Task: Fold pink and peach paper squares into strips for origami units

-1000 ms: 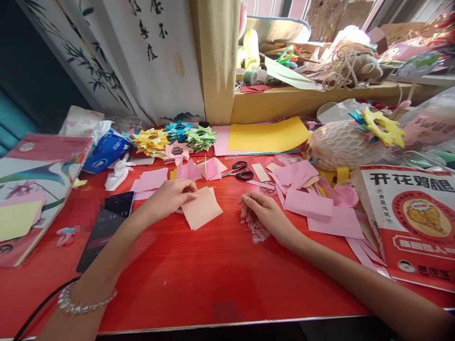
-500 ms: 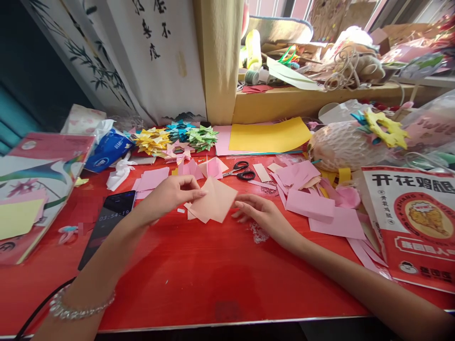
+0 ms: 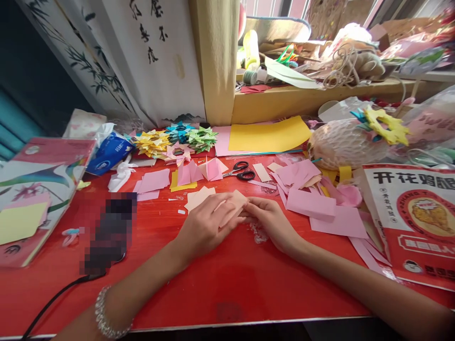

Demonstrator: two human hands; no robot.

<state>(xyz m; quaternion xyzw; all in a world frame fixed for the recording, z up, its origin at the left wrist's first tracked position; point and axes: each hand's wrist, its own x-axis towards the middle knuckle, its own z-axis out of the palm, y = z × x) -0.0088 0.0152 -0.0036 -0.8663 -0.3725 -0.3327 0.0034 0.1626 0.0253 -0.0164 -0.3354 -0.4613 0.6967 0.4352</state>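
Now both hands meet in the middle of the red table (image 3: 213, 284). The left hand (image 3: 204, 225) and right hand (image 3: 270, 220) pinch a small peach paper (image 3: 234, 201) between them. Far left, a blue tissue pack (image 3: 106, 151) shows white tissue. Scissors (image 3: 240, 170) lie just beyond. Near right, a red bag (image 3: 415, 218) shows big black Chinese writing.

Craft clutter sitting around the red table (image 3: 213, 293)

Black-handled scissors (image 3: 240, 171) are lying near pink paper scraps (image 3: 313, 201); yellow, blue and green folded stars (image 3: 176, 137) are resting beside a yellow sheet (image 3: 266, 135).
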